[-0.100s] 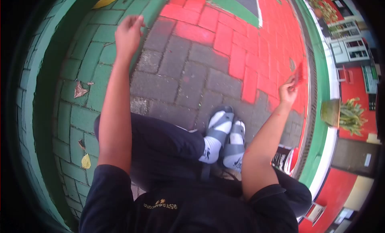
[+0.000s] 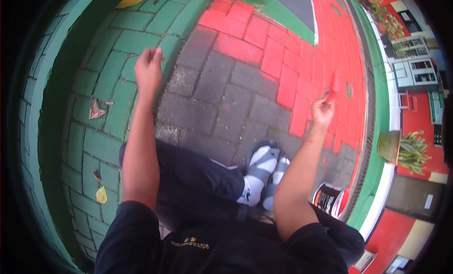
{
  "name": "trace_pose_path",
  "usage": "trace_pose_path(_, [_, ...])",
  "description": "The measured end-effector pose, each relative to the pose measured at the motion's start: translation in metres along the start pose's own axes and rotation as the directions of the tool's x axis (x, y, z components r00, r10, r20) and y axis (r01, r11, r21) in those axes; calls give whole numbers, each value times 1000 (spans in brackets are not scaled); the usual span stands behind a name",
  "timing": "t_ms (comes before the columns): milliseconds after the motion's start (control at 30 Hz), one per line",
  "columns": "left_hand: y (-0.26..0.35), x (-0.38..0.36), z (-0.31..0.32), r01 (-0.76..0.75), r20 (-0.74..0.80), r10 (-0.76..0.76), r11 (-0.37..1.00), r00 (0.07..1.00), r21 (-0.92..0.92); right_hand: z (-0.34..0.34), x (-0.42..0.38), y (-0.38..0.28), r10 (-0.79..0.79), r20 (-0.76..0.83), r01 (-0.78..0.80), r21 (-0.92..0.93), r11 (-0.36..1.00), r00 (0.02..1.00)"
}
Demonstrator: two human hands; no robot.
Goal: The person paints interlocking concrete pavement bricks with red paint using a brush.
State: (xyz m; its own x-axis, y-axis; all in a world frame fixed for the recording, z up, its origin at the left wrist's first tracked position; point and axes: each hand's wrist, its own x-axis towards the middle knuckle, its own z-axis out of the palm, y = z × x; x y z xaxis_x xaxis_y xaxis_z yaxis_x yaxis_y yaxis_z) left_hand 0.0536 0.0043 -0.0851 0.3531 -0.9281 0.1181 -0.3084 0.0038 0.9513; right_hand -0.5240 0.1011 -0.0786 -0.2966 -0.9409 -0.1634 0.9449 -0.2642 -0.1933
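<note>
My right hand grips a paintbrush coated in red, its outline blurred against the red paving. The brush end points away from me, over the painted bricks. My left hand hangs above the green edging by the paving, its fingers curled in and nothing visible in them. Between my arms lie the bare grey pavers, bordering the red area in a stepped line. A paint can with a dark label and red on its rim stands beside my right forearm.
My sandalled feet rest on grey pavers. Green bricks and a raised green kerb run along the left, with fallen leaves. At right are a drain grating, a white-edged green ledge and a potted plant.
Both hands sit lower in view, and the right hand with the paintbrush has shifted left. The paving has slid slightly down and right, and more of the paint can shows.
</note>
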Motion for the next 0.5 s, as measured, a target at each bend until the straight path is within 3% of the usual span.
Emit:
trace_pose_path(33, [-3, 9, 2, -8, -19, 8, 1000, 1000, -9, -2, 22, 30, 15, -18, -17, -105, 994, 1000])
trace_pose_path(133, [-11, 27, 12, 20, -47, -15, 995, 999, 102, 29, 49, 145, 160, -56, -167, -154, 974, 986])
trace_pose_path(200, [6, 47, 13, 43, -27, -42, 998, 999, 42, 38, 79, 207, -19, -215, -115, -593, 797, 976])
trace_pose_path(233, [3, 53, 17, 65, -66, -63, 997, 996, 31, 49, 90, 235, -13, -226, -128, -596, 792, 974])
trace_pose_path(300, [-14, 62, 25, 105, -91, -99, 993, 991, 62, 75, 109, 282, -12, -114, -92, -853, 513, 993])
trace_pose_path(333, [-22, 67, 28, 121, -118, -111, 989, 987, 87, 79, 123, 299, -7, -125, -104, -854, 510, 992])
trace_pose_path(400, [-30, 71, 36, 136, -122, -126, 988, 985, 78, 83, 151, 328, 58, 108, 92, -967, 236, 992])
trace_pose_path(433, [-27, 72, 39, 154, -112, -145, 985, 983, 73, 88, 160, 343, 66, 99, 81, -969, 231, 993])
trace_pose_path(500, [-25, 72, 43, 182, -81, -176, 981, 981, 71, 94, 171, 370, 191, 422, 443, -893, -83, 886])
